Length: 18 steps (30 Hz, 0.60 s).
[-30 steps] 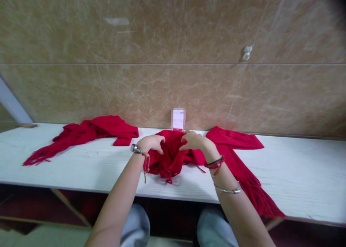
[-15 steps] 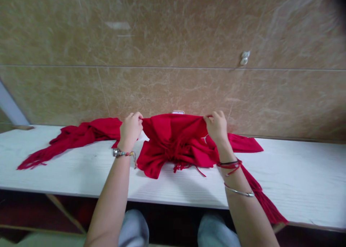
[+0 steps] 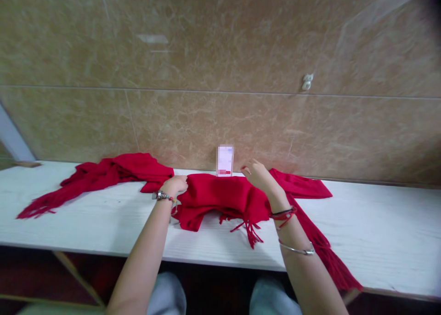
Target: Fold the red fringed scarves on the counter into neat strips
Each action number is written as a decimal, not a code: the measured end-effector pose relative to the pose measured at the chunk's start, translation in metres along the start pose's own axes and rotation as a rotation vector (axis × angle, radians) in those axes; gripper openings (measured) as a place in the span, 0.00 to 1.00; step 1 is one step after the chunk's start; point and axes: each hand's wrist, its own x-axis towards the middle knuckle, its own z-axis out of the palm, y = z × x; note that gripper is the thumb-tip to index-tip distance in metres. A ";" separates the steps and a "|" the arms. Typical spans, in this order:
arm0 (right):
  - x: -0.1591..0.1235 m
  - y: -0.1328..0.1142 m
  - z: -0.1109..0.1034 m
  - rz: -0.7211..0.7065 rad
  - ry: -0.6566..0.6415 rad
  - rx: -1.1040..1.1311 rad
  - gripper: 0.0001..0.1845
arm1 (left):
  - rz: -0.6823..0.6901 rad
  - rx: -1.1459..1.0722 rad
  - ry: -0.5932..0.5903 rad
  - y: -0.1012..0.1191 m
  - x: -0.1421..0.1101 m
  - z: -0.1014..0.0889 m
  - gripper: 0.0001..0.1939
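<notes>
A red fringed scarf (image 3: 220, 193) lies bunched and folded over on the white bench top, its tassels hanging toward me. At its left end, my left hand (image 3: 175, 185) is closed, fingertips on the cloth's edge. My right hand (image 3: 259, 174) hovers just above the right part of the scarf, fingers loosely bent and apart, with nothing in them. Another stretch of red fringed cloth (image 3: 120, 168) spreads to the left. More red cloth (image 3: 303, 186) extends right, partly behind my right forearm, with a fringed end over the front edge.
Behind the scarf a phone (image 3: 225, 161) with a lit screen stands against the brown tiled wall (image 3: 193, 117). A small white figure-shaped hook (image 3: 308, 81) is fixed on that wall. The white bench top (image 3: 379, 232) has open compartments under its front edge.
The raised upper edge of the scarf has come down toward me over the gathered part, uncovering the phone. My right hand has let go of the cloth; my left hand has moved lower.
</notes>
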 end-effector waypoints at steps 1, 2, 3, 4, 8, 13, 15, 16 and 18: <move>0.002 -0.007 0.000 -0.034 0.044 0.028 0.16 | -0.032 0.008 -0.009 0.000 0.000 -0.003 0.12; 0.003 -0.013 0.002 -0.059 0.047 0.048 0.16 | -0.052 0.005 -0.017 0.001 0.000 -0.005 0.15; 0.004 -0.019 0.006 -0.071 0.005 0.045 0.16 | -0.056 -0.013 -0.025 0.003 -0.001 -0.008 0.17; 0.005 -0.025 0.012 -0.070 -0.071 0.020 0.17 | -0.039 -0.037 -0.040 0.005 -0.002 -0.009 0.20; 0.004 -0.040 0.038 -0.054 -0.334 -0.075 0.15 | 0.105 -0.072 -0.088 0.012 -0.006 -0.006 0.26; 0.006 -0.040 0.029 -0.004 -0.126 0.053 0.12 | 0.010 -0.133 0.200 0.014 -0.010 -0.011 0.16; 0.007 -0.040 0.016 0.051 0.080 0.183 0.13 | -0.019 -0.223 0.387 0.016 -0.015 -0.022 0.15; 0.007 -0.040 0.010 0.060 0.169 0.244 0.13 | -0.027 -0.261 0.476 0.018 -0.018 -0.027 0.15; 0.006 -0.042 0.001 -0.013 0.227 0.349 0.14 | -0.058 -0.282 0.628 0.019 -0.024 -0.036 0.15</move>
